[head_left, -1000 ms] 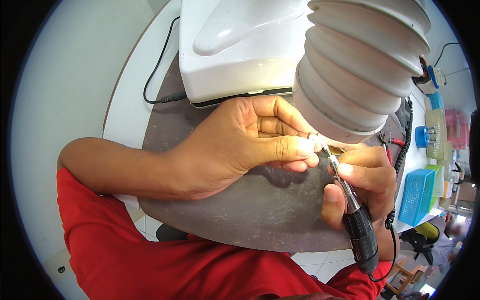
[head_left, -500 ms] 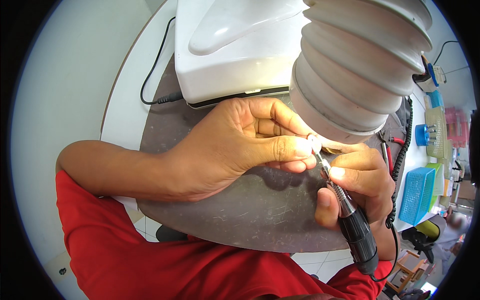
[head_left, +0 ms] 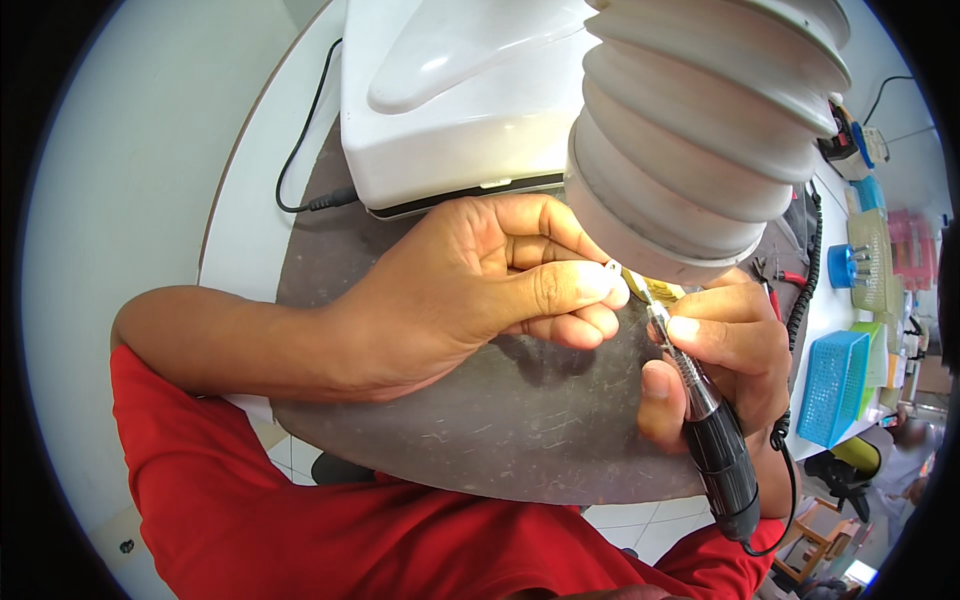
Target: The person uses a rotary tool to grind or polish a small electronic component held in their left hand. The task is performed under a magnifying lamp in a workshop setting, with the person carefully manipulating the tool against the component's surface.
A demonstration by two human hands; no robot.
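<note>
Pinching a small pale piece (head_left: 612,267) between thumb and forefinger, the left hand (head_left: 470,290) takes the middle of the head view, over the grey work surface (head_left: 470,440). Those two digits meet with only the piece between them, and the other fingers curl in beneath, probably to steady something so tiny; the fingertips hide most of it. On the right, the right hand (head_left: 735,345) holds a black and silver handpiece (head_left: 716,445) like a pen, its fingers wrapped around the slim neck, likely for fine control close to the tip. Whether the thumb, on the near side, touches the barrel I cannot tell. The tip points far and left, just beside the left fingertips and seemingly apart from the piece. A yellowish thing (head_left: 668,293) shows beyond the tip, its kind unclear. A wide ribbed white hose (head_left: 710,150) ends just beyond both hands, perhaps placed there to draw off dust. Far left of it sits a white machine (head_left: 460,140); red-handled pliers (head_left: 793,278) lie to the right, clear of the fingers.
</note>
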